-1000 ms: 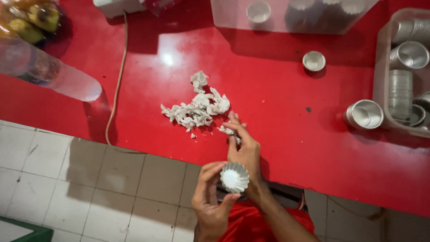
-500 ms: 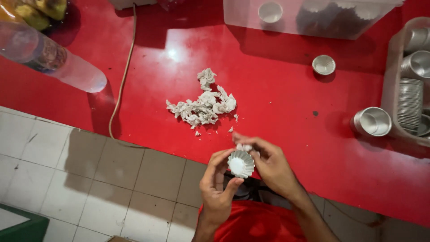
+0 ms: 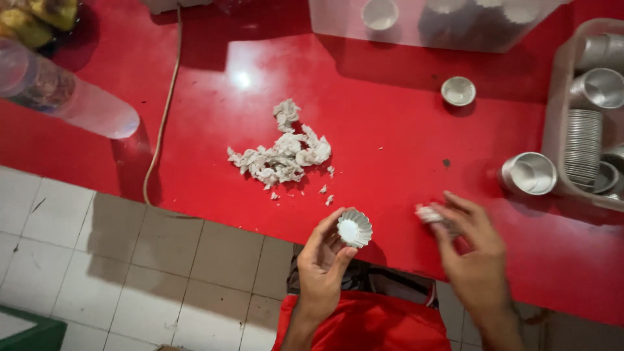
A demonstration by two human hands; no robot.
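While seen from above at the near edge of a red desk: left hand raised just off the desk edge, grip clenched around a small fluted metal cup with white filling, pinched between thumb and fingers. Right hand, blurred, over the desk to the right, grip closed on a small white scrap at the fingertips. Heap of torn white scraps on the desk beyond the left hand, well apart from both hands, a few crumbs just beside it. Single empty metal cup farther back; larger metal cup lying near the right hand, touching a clear tub stacked with more cups. Clear plastic bottle lying at far left, beside a pale cord trailing over the desk edge. Tiled floor below.
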